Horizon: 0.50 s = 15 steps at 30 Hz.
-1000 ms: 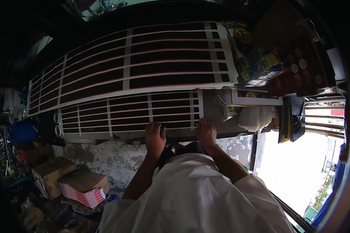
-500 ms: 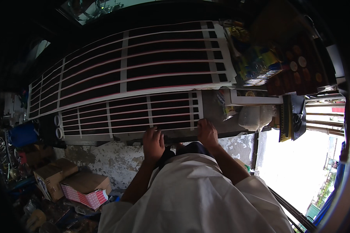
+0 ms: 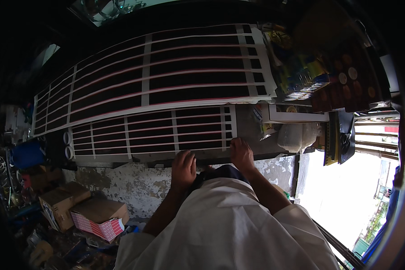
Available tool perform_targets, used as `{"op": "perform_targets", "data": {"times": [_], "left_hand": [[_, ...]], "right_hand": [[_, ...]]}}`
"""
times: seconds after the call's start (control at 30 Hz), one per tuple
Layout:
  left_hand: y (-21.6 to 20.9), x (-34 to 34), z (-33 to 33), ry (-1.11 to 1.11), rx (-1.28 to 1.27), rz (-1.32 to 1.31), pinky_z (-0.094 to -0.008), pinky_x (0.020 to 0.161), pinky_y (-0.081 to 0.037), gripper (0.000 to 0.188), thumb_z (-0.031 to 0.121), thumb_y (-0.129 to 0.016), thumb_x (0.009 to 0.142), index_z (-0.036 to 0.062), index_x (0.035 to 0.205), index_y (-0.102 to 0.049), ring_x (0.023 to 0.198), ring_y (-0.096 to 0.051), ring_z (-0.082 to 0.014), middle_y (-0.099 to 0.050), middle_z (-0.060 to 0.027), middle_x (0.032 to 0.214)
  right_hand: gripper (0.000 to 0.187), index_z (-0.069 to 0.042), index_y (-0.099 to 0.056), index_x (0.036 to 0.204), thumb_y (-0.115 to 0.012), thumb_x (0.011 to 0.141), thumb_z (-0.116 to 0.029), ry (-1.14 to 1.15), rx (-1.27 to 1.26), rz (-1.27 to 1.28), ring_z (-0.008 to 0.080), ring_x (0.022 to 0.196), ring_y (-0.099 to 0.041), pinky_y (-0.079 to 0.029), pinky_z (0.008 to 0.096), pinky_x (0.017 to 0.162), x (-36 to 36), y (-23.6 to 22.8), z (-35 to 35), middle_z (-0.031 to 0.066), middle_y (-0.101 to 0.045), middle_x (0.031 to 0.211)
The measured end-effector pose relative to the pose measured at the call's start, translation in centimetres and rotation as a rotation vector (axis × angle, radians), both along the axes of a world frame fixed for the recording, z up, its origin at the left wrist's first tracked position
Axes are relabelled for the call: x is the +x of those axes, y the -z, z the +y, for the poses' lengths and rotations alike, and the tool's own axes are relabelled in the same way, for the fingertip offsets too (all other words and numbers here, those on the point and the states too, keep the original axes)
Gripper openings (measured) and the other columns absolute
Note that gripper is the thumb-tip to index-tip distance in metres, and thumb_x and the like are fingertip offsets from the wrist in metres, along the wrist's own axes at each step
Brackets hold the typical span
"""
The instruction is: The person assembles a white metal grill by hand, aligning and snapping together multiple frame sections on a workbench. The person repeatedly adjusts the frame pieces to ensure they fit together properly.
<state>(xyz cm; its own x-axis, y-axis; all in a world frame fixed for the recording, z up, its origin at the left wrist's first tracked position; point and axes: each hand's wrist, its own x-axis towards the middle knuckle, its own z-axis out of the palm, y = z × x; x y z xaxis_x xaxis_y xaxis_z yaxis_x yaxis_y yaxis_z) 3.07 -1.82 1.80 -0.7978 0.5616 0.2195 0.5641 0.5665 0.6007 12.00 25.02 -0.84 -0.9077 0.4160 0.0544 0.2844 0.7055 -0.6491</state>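
Observation:
A narrow sheet of dark panels crossed by pale strips (image 3: 150, 135) lies along the near side of the worktop. My left hand (image 3: 183, 171) is at the worktop's front edge, just below the sheet, with its fingers bent forward and holding nothing I can see. By the sheet's near right corner rests my right hand (image 3: 242, 154), fingers bent and their tips at the corner; no grip on it shows. Two round white roll-like pieces (image 3: 68, 152) stand at the sheet's left end. Behind it lies a larger stack of similar dark-panelled sheets (image 3: 189, 85).
Clear plastic bags (image 3: 291, 137) and a white-edged box (image 3: 297, 116) sit to the right on the worktop. Yellow packets (image 3: 301, 72) are piled behind them. Cardboard boxes (image 3: 99, 211) stand low on the left, near a blue container (image 3: 28, 155). A peeling wall (image 3: 135, 186) is below the worktop.
My left hand has moved slightly right and back toward me, away from the sheet's near edge. My right hand stays by the corner, and the sheets look unmoved.

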Motion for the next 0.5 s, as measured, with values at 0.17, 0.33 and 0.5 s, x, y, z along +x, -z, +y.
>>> {"op": "perform_targets", "data": {"times": [0.17,0.33,0.5], "left_hand": [[-1.0,-1.4,2.2,0.113,-0.009,-0.067,-0.0498,0.104,-0.057,0.026,0.014,-0.075,0.101,0.0007,0.123,-0.074,0.122,-0.068,-0.0403,-0.069,-0.0174,0.132],[-0.8,-1.9,5.2,0.308,0.011,-0.049,-0.0472,0.107,-0.058,0.030,0.014,-0.077,0.099,0.0016,0.126,-0.074,0.124,-0.067,-0.0371,-0.068,-0.0156,0.133],[0.1,-2.0,6.4,0.393,-0.071,0.009,-0.0442,0.114,-0.054,0.036,0.014,-0.078,0.096,-0.0012,0.129,-0.072,0.132,-0.062,-0.0339,-0.065,-0.0154,0.138]], "right_hand": [[0.012,-0.009,-0.062,0.114,-0.067,0.103,-0.011,-0.007,0.000,0.010,0.0480,0.096,-0.070,-0.056,0.0582,0.084,0.2,0.1,0.1,0.0210,-0.072,0.100],[0.012,-0.009,-0.063,0.114,-0.067,0.103,-0.011,-0.020,0.002,0.039,0.0475,0.095,-0.071,-0.056,0.0582,0.084,0.4,0.4,0.2,0.0200,-0.072,0.100],[0.013,-0.009,-0.063,0.114,-0.069,0.103,-0.011,-0.008,0.006,0.053,0.0474,0.096,-0.071,-0.056,0.0579,0.085,0.4,0.6,0.2,0.0198,-0.072,0.101]]}}
